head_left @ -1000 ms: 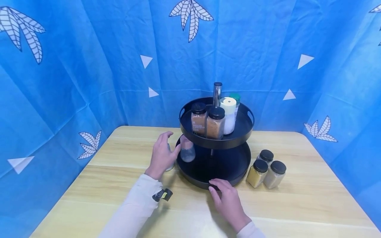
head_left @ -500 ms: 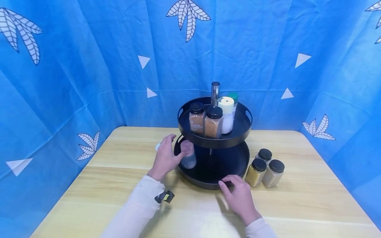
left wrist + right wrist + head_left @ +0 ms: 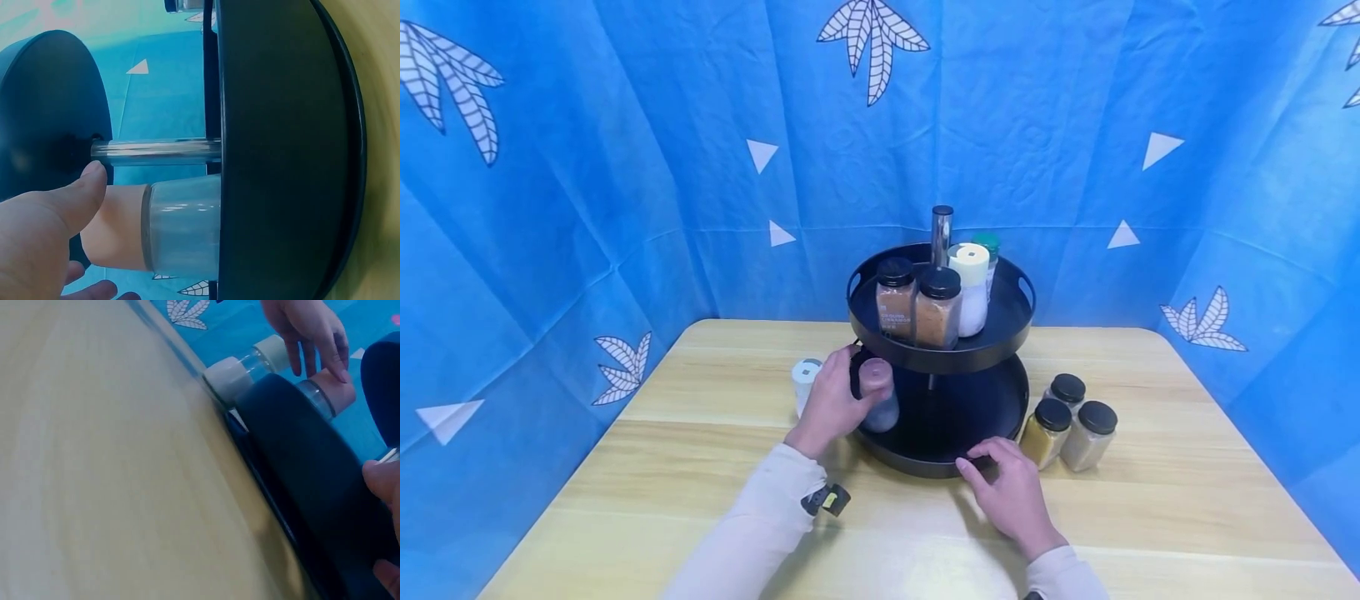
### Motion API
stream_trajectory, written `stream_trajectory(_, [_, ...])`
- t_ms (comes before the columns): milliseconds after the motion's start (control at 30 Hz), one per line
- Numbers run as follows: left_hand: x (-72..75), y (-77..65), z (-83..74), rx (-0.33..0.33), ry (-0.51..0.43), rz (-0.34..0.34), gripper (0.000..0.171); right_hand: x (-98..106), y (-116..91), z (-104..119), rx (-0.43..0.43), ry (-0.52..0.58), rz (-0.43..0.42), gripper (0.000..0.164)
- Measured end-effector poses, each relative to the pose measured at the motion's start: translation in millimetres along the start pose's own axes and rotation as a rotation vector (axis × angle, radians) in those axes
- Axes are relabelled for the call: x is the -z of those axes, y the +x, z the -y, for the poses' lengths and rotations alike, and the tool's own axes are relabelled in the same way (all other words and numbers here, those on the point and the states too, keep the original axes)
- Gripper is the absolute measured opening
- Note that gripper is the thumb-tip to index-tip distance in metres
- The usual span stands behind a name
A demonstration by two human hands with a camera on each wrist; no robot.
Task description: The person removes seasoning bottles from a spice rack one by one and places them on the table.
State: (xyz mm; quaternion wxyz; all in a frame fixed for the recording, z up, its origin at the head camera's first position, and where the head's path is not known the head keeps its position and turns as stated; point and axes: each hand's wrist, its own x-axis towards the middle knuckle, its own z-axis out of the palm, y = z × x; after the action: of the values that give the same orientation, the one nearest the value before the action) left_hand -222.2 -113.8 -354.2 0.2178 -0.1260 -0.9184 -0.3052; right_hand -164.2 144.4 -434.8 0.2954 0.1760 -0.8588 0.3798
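Observation:
A two-tier black turntable [image 3: 940,471] stands on the table with a chrome post through it. On the left of its lower tier is a clear seasoning jar with a pink cap [image 3: 115,228]. My left hand [image 3: 837,402] holds this jar by the cap, thumb across the cap and fingers on the far side. My right hand [image 3: 1011,492] pinches the front rim of the lower tier between thumb and fingers. Just left of the turntable, partly behind my left hand, a white-capped jar [image 3: 805,379] stands on the table.
On the upper tier stand two black-lidded spice jars [image 3: 938,312], a white shaker [image 3: 973,292] and a green-capped bottle [image 3: 988,243]. Three black-lidded jars [image 3: 1088,440] cluster on the table to the right. Blue patterned cloth [image 3: 1037,167] hangs behind and on both sides.
The lower tier has turned, carrying the pink-capped jar toward me. My right hand has slid rightward with the rim. My left hand has moved from beside the white-capped jar onto the pink cap.

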Motion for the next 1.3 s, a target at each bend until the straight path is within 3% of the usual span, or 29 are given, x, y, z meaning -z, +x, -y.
stream_trajectory(267, [-4.1,0.0,-1.2,-0.034,-0.011,-0.029,0.072,-3,-2,-1,0.049,0.015,-0.062,0.019])
stream_trajectory(633, [-15.6,3.8,-6.5,0.064,-0.042,-0.055,0.073,-3,-3,-2,0.114,0.045,-0.13,0.019])
stream_trajectory(1300, [-21.1,1.7,-5.8,0.114,-0.028,-0.04,0.06,-4,-4,-4,0.133,0.041,-0.133,0.019])
